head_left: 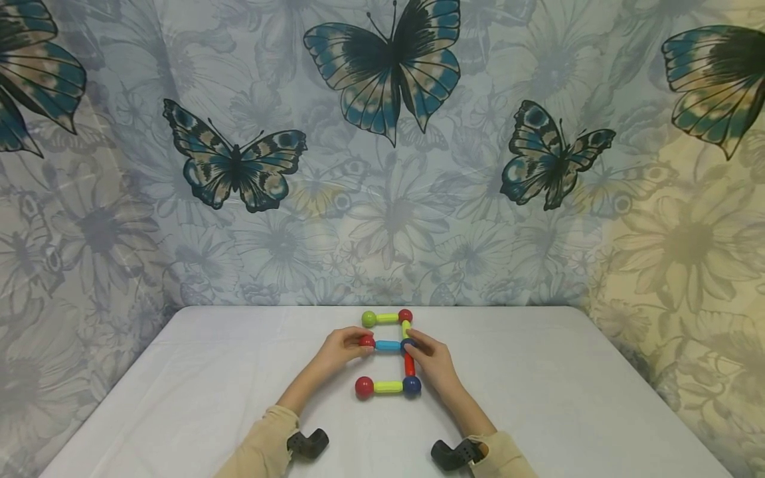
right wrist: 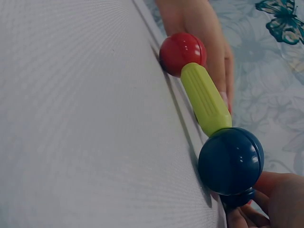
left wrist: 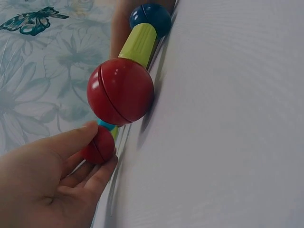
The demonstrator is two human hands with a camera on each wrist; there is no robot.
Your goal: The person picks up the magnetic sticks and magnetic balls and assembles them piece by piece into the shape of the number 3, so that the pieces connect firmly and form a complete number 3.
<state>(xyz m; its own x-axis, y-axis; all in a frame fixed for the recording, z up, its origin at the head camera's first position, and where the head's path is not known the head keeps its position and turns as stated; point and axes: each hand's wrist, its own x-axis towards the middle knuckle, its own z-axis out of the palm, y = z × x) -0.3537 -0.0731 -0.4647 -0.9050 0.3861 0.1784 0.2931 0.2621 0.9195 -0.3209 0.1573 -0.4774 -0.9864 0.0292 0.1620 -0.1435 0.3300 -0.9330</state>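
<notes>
Balls and rods of a building toy are joined on the table in a shape like a 3. My left hand (head_left: 342,348) pinches the middle row's red ball (left wrist: 99,146) between thumb and fingers. From that ball a blue rod (head_left: 388,346) runs to a dark blue ball (head_left: 408,344), which my right hand (head_left: 435,358) grips. Nearest me, a red ball (head_left: 364,387), a yellow-green rod (right wrist: 205,97) and a blue ball (right wrist: 231,161) form the front row. A red rod (head_left: 409,364) links the two blue balls along the right side.
The far row has a green ball (head_left: 368,319), a yellow-green rod (head_left: 387,318) and a red ball (head_left: 405,316), linked to the middle row by another yellow-green rod (head_left: 406,328). A white-covered table (head_left: 239,398) lies beneath, with a butterfly-print cloth (head_left: 394,219) behind.
</notes>
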